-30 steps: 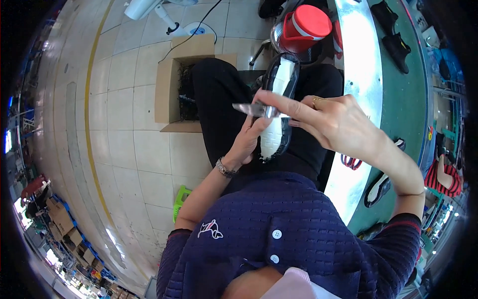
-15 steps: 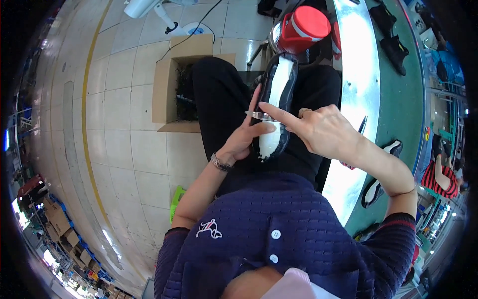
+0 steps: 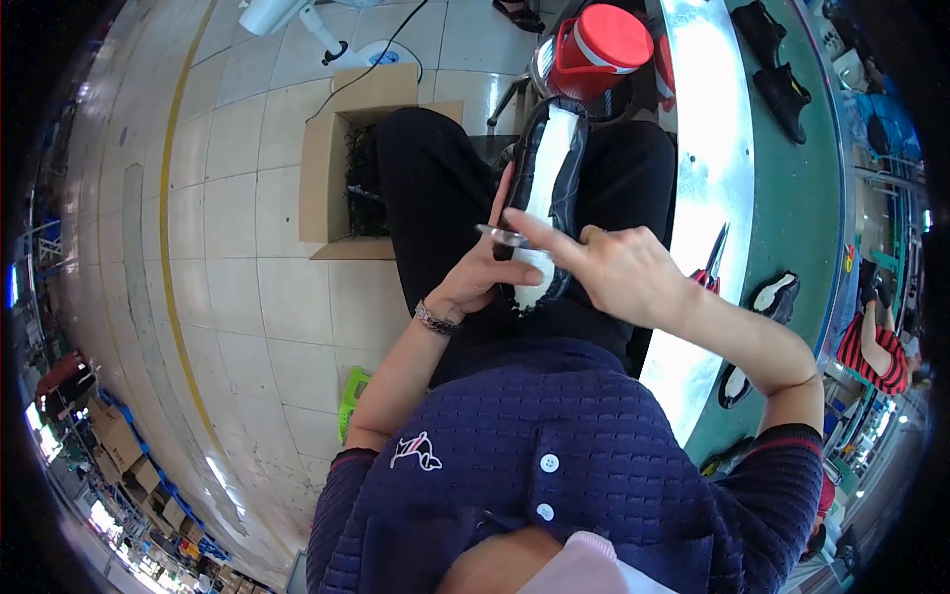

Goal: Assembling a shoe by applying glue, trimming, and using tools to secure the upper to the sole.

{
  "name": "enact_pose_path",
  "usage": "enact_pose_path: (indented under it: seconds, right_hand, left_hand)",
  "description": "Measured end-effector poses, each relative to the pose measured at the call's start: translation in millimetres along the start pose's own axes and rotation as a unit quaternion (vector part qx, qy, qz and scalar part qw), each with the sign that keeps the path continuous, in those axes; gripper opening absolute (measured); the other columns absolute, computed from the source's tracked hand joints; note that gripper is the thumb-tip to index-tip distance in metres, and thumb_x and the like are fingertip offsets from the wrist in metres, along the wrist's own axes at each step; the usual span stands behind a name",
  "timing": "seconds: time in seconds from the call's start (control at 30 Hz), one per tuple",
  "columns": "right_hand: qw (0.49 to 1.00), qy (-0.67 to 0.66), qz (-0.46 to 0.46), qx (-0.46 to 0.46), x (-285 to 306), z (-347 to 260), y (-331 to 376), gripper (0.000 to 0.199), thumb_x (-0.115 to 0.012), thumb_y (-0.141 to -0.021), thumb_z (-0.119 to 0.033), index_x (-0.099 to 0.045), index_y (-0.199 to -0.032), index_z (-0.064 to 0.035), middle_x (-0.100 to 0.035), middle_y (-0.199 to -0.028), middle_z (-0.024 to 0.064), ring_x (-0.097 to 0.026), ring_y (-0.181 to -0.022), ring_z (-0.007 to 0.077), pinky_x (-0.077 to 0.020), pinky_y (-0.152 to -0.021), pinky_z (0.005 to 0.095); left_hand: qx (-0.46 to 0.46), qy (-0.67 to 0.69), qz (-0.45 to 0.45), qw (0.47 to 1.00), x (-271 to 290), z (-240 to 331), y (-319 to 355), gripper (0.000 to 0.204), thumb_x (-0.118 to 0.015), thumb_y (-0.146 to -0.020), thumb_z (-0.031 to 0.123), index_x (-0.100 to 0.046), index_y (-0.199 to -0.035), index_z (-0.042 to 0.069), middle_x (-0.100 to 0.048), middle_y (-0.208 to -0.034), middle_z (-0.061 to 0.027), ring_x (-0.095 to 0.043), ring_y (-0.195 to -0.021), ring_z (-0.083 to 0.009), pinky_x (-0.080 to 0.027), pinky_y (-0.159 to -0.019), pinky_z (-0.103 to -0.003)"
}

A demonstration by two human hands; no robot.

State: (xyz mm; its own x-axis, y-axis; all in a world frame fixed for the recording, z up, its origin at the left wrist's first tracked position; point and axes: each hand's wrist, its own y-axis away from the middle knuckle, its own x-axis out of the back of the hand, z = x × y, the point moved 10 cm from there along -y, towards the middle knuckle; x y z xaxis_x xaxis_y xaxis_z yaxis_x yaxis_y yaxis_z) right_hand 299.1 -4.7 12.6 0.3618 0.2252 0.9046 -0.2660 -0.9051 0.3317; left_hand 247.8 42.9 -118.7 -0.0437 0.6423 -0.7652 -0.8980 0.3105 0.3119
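A black shoe upper with a white inner sole (image 3: 547, 188) lies sole-up along my lap. My left hand (image 3: 482, 275) grips it from the left side, near its lower end. My right hand (image 3: 602, 267) sits over the lower part of the shoe with the forefinger stretched out to the left, and it holds a thin shiny metal tool (image 3: 498, 236) whose tip lies across the shoe. I wear a dark blue knitted top and black trousers.
An open cardboard box (image 3: 341, 173) with dark pieces stands on the tiled floor at my left. A red container (image 3: 599, 48) is ahead. The green belt (image 3: 792, 188) on my right carries red-handled scissors (image 3: 710, 267), black shoe parts (image 3: 772, 59) and soles (image 3: 770, 295). Another person (image 3: 876, 342) sits at far right.
My right hand has drawn closer to my body and lower over the shoe, its forefinger now pointing left. The left hand keeps its grip on the shoe.
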Motion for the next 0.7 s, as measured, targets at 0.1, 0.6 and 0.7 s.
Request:
enact_pose_path:
  seconds: [0.1,0.6,0.7]
  right_hand:
    - [0.999,-0.028,-0.029,-0.011,-3,11,-3,0.074,-0.057,-0.091,-0.016,-0.017,-0.153,-0.0255,-0.059,-0.062,0.0104,-0.062,-0.05,0.0239,-0.0485,-0.042,0.034]
    - [0.998,0.013,0.026,0.052,11,-22,7,0.079,-0.056,-0.084,-0.01,-0.028,-0.147,-0.0478,-0.056,-0.072,0.011,-0.061,-0.055,0.0197,-0.0497,-0.045,0.0297]
    - [0.988,0.011,0.06,0.143,27,-56,20,0.077,-0.052,-0.088,-0.01,-0.024,-0.147,-0.0507,-0.053,-0.069,0.0102,-0.059,-0.052,0.0158,-0.0467,-0.041,0.0264]
  left_hand:
    - [-0.062,0.124,-0.018,0.99,-4,-1,9,0.08,-0.068,-0.089,0.024,-0.015,-0.15,0.022,-0.038,-0.144,-0.0073,-0.046,-0.127,-0.0235,-0.042,-0.102,-0.039]
    - [0.008,-0.052,0.089,0.995,5,-25,13,0.118,-0.077,-0.078,0.004,0.013,-0.153,0.022,-0.062,-0.115,-0.0083,-0.06,-0.105,-0.0164,-0.048,-0.092,-0.03]
    - [0.005,-0.126,0.127,0.984,19,-34,19,0.075,-0.081,-0.076,0.007,-0.039,-0.138,0.005,-0.062,-0.114,-0.0071,-0.06,-0.103,-0.0154,-0.05,-0.09,-0.032]
